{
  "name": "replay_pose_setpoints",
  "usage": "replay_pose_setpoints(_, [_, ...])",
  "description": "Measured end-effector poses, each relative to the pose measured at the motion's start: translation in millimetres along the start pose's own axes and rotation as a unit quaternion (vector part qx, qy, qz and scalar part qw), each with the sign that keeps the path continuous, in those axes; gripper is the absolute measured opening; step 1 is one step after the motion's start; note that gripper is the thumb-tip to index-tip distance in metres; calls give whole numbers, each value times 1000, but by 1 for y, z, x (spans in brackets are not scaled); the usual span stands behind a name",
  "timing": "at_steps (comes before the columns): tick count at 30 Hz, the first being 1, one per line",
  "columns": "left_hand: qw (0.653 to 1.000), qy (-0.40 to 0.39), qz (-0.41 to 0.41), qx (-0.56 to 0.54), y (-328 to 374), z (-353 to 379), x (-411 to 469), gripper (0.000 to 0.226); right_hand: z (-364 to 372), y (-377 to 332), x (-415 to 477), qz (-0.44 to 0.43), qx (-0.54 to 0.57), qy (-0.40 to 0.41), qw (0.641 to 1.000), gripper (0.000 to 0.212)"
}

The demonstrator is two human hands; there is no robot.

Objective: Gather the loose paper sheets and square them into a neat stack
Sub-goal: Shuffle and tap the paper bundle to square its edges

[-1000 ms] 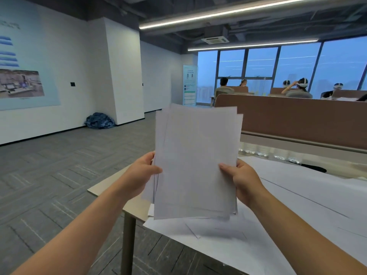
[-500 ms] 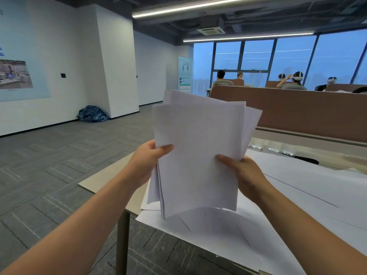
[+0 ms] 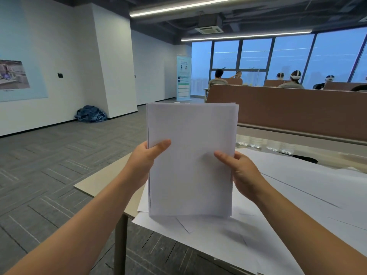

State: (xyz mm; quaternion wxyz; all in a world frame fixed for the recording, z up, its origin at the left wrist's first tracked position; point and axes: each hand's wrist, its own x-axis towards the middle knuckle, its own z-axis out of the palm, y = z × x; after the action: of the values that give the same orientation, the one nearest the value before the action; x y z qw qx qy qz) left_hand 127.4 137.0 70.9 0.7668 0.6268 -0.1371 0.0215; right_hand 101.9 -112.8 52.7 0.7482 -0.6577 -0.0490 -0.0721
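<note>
One paper stack point(image 3: 190, 155) upright; left hand point(image 3: 146, 161), right hand point(image 3: 241, 171) each pinching side edge.

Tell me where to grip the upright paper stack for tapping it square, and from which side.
Grip the paper stack at its two long side edges, about mid-height, one hand from each side, as the left hand and right hand do: thumbs on the front face. It stands upright, short bottom edge toward the table, so side grips probably leave that edge free to tap.
</note>
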Motion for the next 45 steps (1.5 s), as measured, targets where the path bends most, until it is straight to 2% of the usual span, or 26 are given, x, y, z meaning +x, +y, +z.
replay_pose_setpoints(7, [997, -68, -37, 19, -17, -8, -2, 42, -1, 19, -6, 56, 5, 11, 998, 54])
replay_pose_setpoints(9, [995, -72, -57, 45, -27, -9, -8, 39, 1, 28, -10, 72, 1, 2, 997, 48])
replay_pose_setpoints(12, [996, -31, -52, 58, -35, -5, -11, 30, 3, 34, -9, 82, -6, 15, 996, 34])
replay_pose_setpoints(15, [998, 16, -33, 50, -36, -3, -8, 25, 4, 33, -4, 76, -34, 32, 996, 32])
replay_pose_setpoints(20, [989, 14, -77, 128, -46, -7, -11, 20, 4, 45, 1, 98, -115, 2, 989, 27])
replay_pose_setpoints(24, [986, 36, -76, 146, -41, -10, -9, 16, 9, 46, 8, 82, -198, 35, 976, 16])
replay_pose_setpoints(26, [983, 56, -81, 154, -40, -16, -2, 18, 15, 46, 13, 67, -212, 50, 974, 22])
replay_pose_setpoints(30, [947, 75, -146, 274, -51, -37, 12, 7, 22, 58, 21, 101, -294, 60, 949, 33])
replay_pose_setpoints(33, [910, 101, -213, 340, -60, -50, 11, 16, 27, 65, 23, 127, -347, 46, 928, 32])
replay_pose_setpoints(35, [906, 114, -233, 333, -65, -57, 11, 21, 32, 68, 24, 128, -374, 41, 918, 30])
replay_pose_setpoints(39, [928, 162, -248, 224, -68, -60, 15, 6, 39, 76, 30, 127, -416, 40, 899, 26])
replay_pose_setpoints(42, [931, 176, -276, 164, -69, -60, 14, 18, 43, 83, 34, 139, -445, 39, 884, 25])
replay_pose_setpoints(45, [935, 150, -291, 137, -70, -62, 13, 24, 44, 85, 37, 138, -455, 40, 879, 25])
